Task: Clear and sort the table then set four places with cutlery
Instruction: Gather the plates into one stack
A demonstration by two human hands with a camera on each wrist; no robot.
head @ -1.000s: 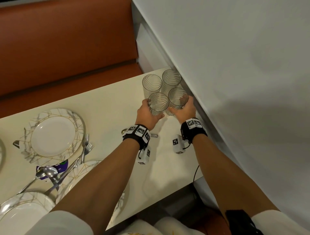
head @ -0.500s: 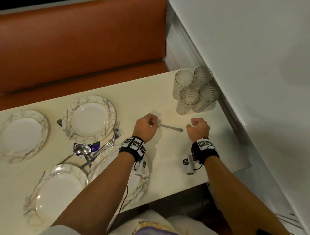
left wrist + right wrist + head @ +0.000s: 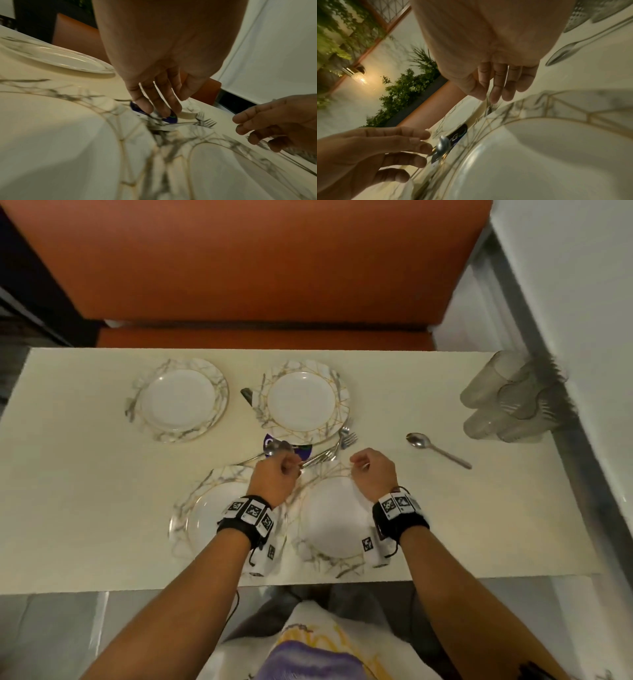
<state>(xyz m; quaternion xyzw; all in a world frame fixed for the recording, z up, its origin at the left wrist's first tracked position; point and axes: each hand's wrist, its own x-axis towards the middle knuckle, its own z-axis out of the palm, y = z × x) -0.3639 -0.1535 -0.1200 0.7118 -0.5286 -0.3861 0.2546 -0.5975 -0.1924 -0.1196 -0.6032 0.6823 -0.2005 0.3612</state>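
Both hands pulled back from glasses [image 3: 507,402], since last second; now over plates at frame centre. Left hand [image 3: 275,475] above cutlery pile [image 3: 325,455], fingers [image 3: 164,100] reaching down toward forks and spoon, loosely bent, grasping nothing visible. Right hand [image 3: 373,474] loosely curled, holding nothing, above near right plate [image 3: 310,549]. Lone spoon [image 3: 436,448] lies right of centre on table [image 3: 85,491]. Glasses clustered at far right edge. Four plates in middle.

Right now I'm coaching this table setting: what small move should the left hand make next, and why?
Probably lower the left hand and take one fork from the tangled pile between the plates; its fingers already hover just above it, holding nothing.
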